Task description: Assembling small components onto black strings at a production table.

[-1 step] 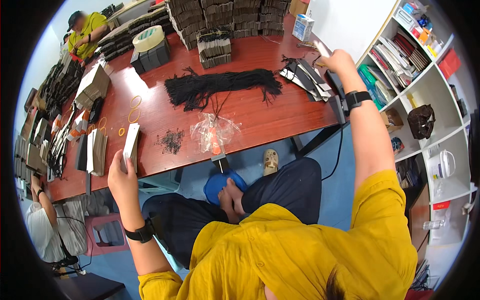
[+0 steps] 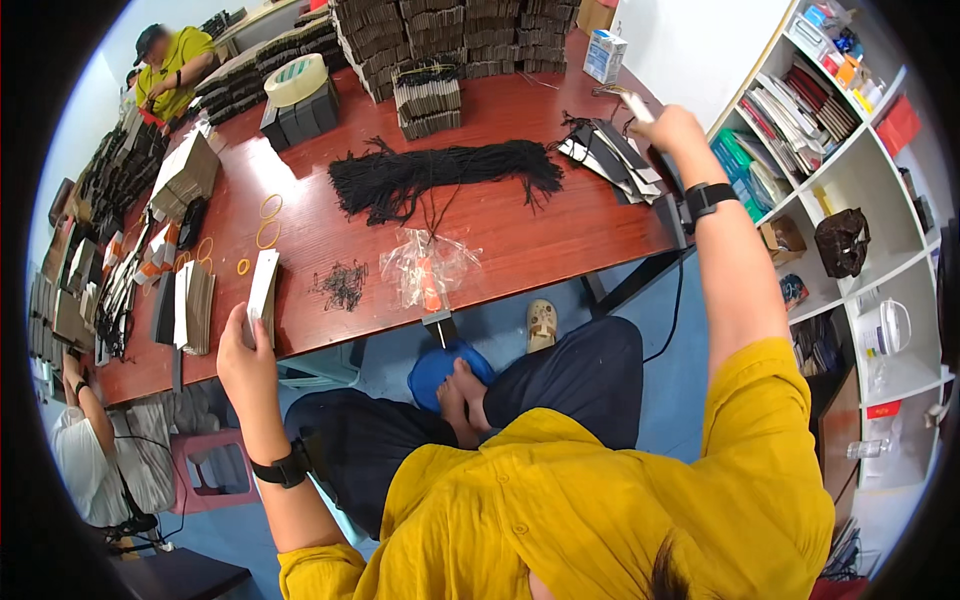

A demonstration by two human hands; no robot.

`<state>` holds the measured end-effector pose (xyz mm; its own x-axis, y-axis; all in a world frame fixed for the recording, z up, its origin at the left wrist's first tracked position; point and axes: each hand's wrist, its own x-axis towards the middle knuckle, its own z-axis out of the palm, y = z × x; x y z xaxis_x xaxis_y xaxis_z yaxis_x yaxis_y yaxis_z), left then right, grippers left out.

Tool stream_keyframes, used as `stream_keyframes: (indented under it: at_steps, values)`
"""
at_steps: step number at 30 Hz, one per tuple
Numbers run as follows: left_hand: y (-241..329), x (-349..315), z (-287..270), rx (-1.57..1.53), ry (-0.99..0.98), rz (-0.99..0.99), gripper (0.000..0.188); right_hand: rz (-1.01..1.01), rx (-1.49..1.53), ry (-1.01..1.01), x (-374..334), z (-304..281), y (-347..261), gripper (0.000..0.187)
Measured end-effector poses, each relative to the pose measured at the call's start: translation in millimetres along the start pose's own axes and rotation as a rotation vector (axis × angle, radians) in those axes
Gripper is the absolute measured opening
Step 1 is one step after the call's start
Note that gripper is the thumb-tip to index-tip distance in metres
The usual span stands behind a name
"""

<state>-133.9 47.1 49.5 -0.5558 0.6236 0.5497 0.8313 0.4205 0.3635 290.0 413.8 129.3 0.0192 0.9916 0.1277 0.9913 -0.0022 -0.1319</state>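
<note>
At the table's front left edge, my left hand (image 2: 246, 350) pinches a narrow stack of card tags (image 2: 262, 285), white on the face. Farther off at the right end, my right hand (image 2: 674, 130) closes on a small white strip (image 2: 637, 106), perhaps a card tag; the palm hides part of it. Below that hand lies a fanned pile of white and dark tags (image 2: 612, 160) with black cords. A long bundle of black cords (image 2: 445, 180) stretches across the middle of the table. Another stack of tags (image 2: 195, 310) stands left of my left hand.
Small black loops (image 2: 341, 284), a clear plastic wrapper (image 2: 428, 270) and rubber bands (image 2: 268, 232) lie on the red table (image 2: 520, 235). Tall card stacks (image 2: 430, 45) and a tape roll (image 2: 296, 80) stand behind. White shelves (image 2: 880, 230) rise at right. Two other people work at left.
My right hand has shifted very slightly, and the white strip in it has moved a little left and down. My left hand has stayed in place.
</note>
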Motion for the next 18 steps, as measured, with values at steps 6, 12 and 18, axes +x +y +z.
stream_keyframes:
  at_steps: [6, 12, 18]
  values:
    - [2, 0, 3, -0.003, -0.024, -0.011, 0.027, -0.077, -0.015, 0.072, -1, 37, 7, 0.044]
    - [1, -1, 2, -0.018, -0.043, -0.039, 0.026, -0.214, -0.083, -0.211, -29, 6, -9, 0.040]
    - [1, -2, 2, -0.015, -0.022, -0.008, 0.025, -0.160, 0.098, 0.013, -1, 30, 25, 0.030]
